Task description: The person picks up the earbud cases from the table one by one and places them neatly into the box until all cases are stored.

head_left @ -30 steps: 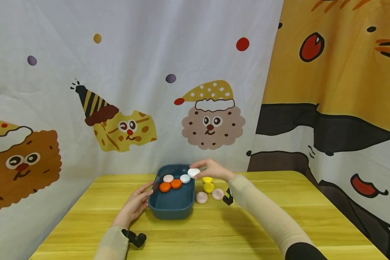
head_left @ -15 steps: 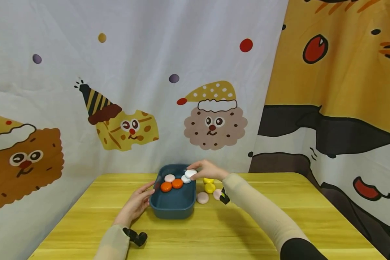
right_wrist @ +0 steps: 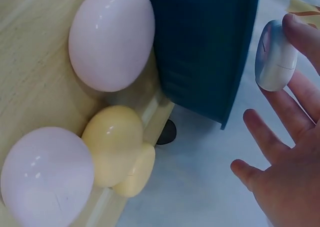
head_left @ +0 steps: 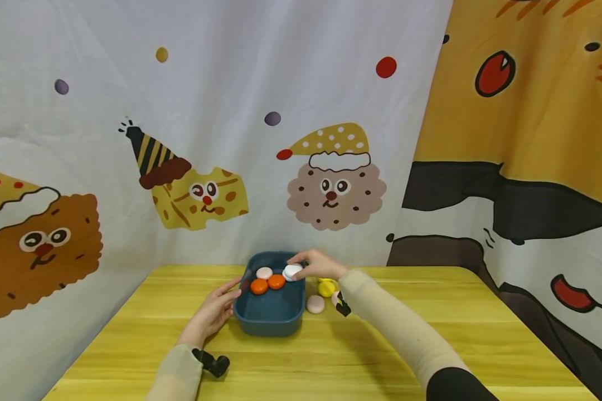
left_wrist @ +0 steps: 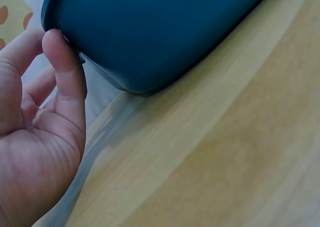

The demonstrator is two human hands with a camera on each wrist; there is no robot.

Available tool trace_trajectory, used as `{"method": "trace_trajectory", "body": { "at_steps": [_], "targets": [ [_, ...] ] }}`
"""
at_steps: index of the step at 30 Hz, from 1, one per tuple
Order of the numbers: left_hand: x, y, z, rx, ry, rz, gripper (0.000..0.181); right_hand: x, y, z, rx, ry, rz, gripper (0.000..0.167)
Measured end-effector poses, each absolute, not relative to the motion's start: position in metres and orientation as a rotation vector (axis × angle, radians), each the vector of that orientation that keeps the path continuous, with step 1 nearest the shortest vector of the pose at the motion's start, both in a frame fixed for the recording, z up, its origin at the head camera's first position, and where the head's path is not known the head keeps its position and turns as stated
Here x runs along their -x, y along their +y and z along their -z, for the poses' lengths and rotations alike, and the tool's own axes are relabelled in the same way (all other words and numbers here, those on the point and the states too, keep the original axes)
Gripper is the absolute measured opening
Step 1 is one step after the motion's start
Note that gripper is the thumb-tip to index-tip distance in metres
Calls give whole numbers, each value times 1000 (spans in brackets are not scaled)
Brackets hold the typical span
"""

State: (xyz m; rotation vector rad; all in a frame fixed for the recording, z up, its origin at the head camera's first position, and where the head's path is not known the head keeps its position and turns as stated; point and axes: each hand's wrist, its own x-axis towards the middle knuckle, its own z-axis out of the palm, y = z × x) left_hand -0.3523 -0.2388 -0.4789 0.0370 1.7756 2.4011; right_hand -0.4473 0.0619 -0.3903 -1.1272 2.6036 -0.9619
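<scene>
A dark blue rectangular box (head_left: 270, 328) stands on the table with orange discs (head_left: 268, 284), a pale pink disc (head_left: 264, 273) and a white disc, largely covered, inside. At the box's left side, my left hand (head_left: 212, 314) holds the rim; the left wrist view has the thumb (left_wrist: 61, 54) against the edge. Over the box's far right corner, my right hand (head_left: 323, 264) pinches a glossy white rounded disc (right_wrist: 277, 57) between thumb and finger. In the right wrist view a thin seam runs along that disc, and the other fingers spread away from it.
Right of the box, yellow discs (head_left: 326, 288) and pale pink discs (head_left: 315, 304) lie on the wooden table (head_left: 281, 367). Part of this group is hidden by the right wrist and its black camera mount (head_left: 343, 304). A printed curtain (head_left: 231, 111) hangs behind the table.
My right hand has carried the white disc left and slightly down, over the other white disc in the box. The left hand stays at the rim. The head view has shifted slightly.
</scene>
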Motion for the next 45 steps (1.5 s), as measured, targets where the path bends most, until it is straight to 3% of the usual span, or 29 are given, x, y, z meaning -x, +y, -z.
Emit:
{"method": "trace_trajectory", "body": {
  "at_steps": [13, 38, 45],
  "targets": [
    [349, -238, 475, -52, 1762, -2394, 64, 449, 51, 401, 1051, 2650, 877, 48],
    [351, -239, 481, -180, 1772, -2430, 57, 447, 57, 401, 1057, 2663, 916, 37],
    [349, -239, 477, -62, 1794, -2386, 65, 445, 67, 397, 1071, 2655, 994, 35]
  ]
}}
